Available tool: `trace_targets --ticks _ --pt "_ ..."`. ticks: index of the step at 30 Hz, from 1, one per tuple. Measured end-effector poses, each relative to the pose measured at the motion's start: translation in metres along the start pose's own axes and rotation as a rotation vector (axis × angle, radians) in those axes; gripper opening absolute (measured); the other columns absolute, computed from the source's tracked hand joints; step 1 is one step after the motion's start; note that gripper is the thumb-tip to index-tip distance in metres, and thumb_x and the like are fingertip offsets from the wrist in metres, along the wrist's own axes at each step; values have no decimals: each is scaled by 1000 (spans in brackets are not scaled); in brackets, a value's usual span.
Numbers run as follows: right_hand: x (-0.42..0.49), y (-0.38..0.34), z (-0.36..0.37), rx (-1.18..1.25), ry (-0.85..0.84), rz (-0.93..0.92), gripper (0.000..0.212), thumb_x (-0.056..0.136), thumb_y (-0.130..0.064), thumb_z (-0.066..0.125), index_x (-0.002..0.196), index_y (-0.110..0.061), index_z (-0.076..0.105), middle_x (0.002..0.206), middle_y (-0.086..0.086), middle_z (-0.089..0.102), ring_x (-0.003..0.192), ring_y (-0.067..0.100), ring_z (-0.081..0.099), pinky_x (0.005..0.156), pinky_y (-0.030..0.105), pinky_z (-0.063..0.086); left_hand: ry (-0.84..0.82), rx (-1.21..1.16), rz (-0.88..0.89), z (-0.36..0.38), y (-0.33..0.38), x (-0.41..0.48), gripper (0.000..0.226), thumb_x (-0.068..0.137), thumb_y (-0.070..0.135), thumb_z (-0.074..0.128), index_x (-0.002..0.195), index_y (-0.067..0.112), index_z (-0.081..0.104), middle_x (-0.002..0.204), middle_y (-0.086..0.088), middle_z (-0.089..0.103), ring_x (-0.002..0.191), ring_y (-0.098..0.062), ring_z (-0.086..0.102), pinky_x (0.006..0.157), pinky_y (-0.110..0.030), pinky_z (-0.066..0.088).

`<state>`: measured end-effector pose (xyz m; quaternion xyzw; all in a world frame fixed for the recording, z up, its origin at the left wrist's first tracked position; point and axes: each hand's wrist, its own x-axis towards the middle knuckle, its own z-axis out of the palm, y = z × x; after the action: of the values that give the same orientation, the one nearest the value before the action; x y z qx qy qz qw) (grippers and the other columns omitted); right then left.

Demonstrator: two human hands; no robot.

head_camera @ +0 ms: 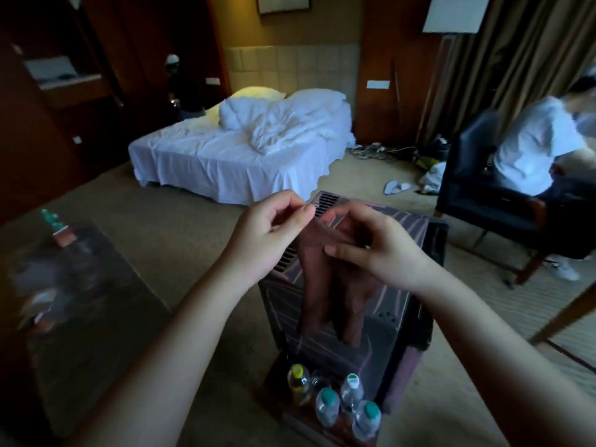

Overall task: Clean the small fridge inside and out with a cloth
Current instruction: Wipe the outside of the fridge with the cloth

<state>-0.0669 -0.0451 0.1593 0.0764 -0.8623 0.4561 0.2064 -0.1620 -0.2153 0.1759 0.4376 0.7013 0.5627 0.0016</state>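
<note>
Head view: I log the left hand (274, 229) and right hand (383, 250) raised close together. Each pinches the top edge of a brown cloth (332, 291), which hangs below and between the hands. The small fridge (387, 343) stands directly beneath the hands. Bottles (329, 404) cluster below the cloth, nearer me.

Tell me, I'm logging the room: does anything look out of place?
Yes: the duvet is crumpled, cables and a slipper lie on the carpet, and bottles bunch by the fridge. The left hand and right hand pinch the cloth.
</note>
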Motion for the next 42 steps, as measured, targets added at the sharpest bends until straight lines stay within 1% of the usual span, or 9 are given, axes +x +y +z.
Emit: trace_targets --ticks 2,7,13,18,24,29,35,39,42 --pt "-10 -14 1 14 -28 20 36 81 -6 75 114 -13 63 87 -32 63 82 -11 59 77 7 39 -49 -29 17 -7 9 -3 19 89 24 57 72 15 60 62 14 51 63 1 46 60 -14 35" --pt "-20 -33 15 -180 45 53 25 78 -13 78 84 -33 65 72 -25 62 71 -13 56 67 6 39 -135 -57 -17 -29 9 -25 22 84 34 68 73 16 61 61 11 60 61 2 51 59 -13 37" --pt "-38 -48 -1 -336 192 139 18 77 -14 78 79 -29 69 74 -16 63 72 -3 59 69 12 43 -321 102 -190 -38 -10 -43 15 78 31 73 78 16 68 60 2 60 45 -7 50 48 -21 40" --pt "-70 -47 -37 -509 161 248 16 73 -19 83 78 -28 71 66 -17 63 71 2 60 66 19 45 -260 68 -86 -26 2 -31 14 92 32 61 87 21 68 85 1 67 76 -16 62 76 -33 48" --pt "-108 -30 -88 -637 126 343 8 78 -18 78 84 -23 76 69 -15 65 71 3 60 67 21 46 -264 86 -106 9 7 -17 65 78 68 45 92 8 63 84 -26 64 78 -32 62 81 -46 48" --pt "-138 -3 -133 -296 228 397 13 91 -14 65 82 -24 64 75 -2 66 69 10 62 67 33 55 -345 125 -178 59 13 0 76 67 81 49 94 12 66 88 -3 71 91 -16 65 86 -34 46" --pt "-162 43 -196 168 380 457 15 99 -18 51 101 -9 63 86 -2 68 83 11 65 76 30 53 -460 163 -226 139 31 22 49 69 12 84 109 23 57 105 4 69 100 -10 66 97 -41 49" --pt "-173 85 -237 217 461 484 6 95 -16 59 98 -17 64 82 -1 71 81 14 67 71 33 55 -265 140 -282 194 44 35 53 67 2 83 99 29 51 85 -13 72 83 -29 69 87 -50 53" --pt "-173 113 -260 137 523 504 34 88 -25 69 117 -33 53 81 12 68 78 21 65 73 37 55 -30 9 -306 226 48 39 69 69 1 81 109 47 49 71 -8 72 74 -23 70 81 -33 53"
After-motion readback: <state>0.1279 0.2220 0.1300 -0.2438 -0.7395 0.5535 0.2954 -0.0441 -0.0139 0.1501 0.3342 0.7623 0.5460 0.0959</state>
